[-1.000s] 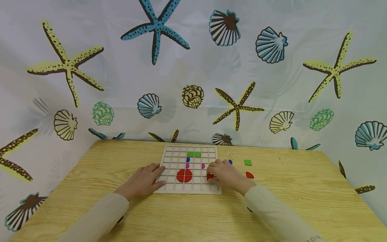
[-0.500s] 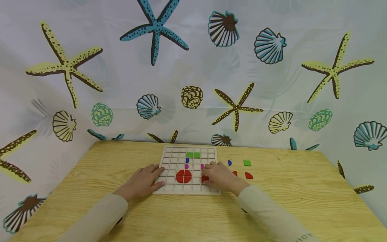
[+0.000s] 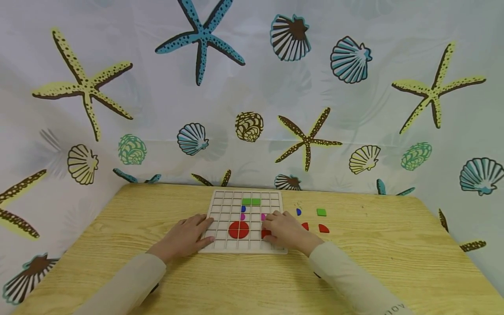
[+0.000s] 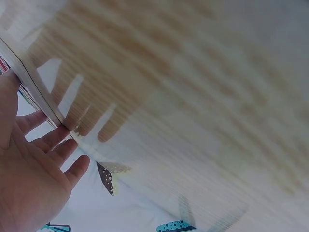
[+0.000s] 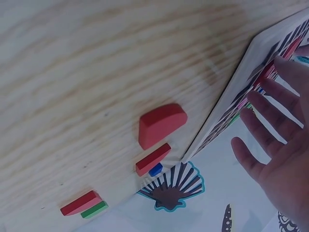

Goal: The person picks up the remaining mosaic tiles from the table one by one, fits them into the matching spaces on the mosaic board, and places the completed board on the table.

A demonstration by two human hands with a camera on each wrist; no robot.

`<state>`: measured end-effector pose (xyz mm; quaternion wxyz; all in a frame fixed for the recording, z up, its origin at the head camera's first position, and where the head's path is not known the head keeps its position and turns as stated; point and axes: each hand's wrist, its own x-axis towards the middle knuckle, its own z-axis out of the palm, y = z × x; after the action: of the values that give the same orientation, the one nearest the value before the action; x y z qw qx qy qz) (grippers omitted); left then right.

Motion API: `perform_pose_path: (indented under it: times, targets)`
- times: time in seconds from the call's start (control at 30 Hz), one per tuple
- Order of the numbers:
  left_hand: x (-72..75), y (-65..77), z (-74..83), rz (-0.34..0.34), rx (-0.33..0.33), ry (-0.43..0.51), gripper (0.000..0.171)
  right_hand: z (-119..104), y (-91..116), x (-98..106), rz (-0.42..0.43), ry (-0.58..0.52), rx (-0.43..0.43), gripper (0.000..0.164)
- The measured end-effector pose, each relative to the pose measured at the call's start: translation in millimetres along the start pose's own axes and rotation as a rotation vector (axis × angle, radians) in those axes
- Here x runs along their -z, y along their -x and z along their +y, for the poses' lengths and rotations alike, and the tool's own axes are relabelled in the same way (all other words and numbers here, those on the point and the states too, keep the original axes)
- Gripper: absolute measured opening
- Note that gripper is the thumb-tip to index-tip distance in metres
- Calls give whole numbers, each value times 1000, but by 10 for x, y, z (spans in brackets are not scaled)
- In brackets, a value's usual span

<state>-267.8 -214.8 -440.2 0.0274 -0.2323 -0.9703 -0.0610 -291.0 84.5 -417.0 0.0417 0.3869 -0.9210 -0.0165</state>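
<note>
Right hand (image 3: 287,229) pinches red piece (image 3: 265,234) on right part of board (image 3: 223,244). Left hand (image 3: 185,236), fingers apart, rests on left edge. Red circle (image 3: 235,227) mid-board. Blue piece (image 3: 299,212), green square (image 3: 321,212) on table (image 3: 236,282), right of board.

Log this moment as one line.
left hand: on left edge of grid board; right hand: pinching red piece at board; right of board: green square, blue half-disc

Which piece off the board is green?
The green square, beyond the rightmost red piece; the other off-board pieces in view are red or blue.
</note>
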Motion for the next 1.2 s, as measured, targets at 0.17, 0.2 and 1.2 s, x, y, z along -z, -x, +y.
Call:
perform_pose_path:
  times: [0.17,0.2,1.2]
  targets:
    - [-2,-2,-2,6,-2,-4,60,16,5,-7,4,-11,-6,24]
    - [-4,-4,-4,6,-1,-5,60,19,4,-10,2,-12,-8,23]
    - [22,-3,4,25,-24,-5,58,165,149,33,24,-56,-85,21]
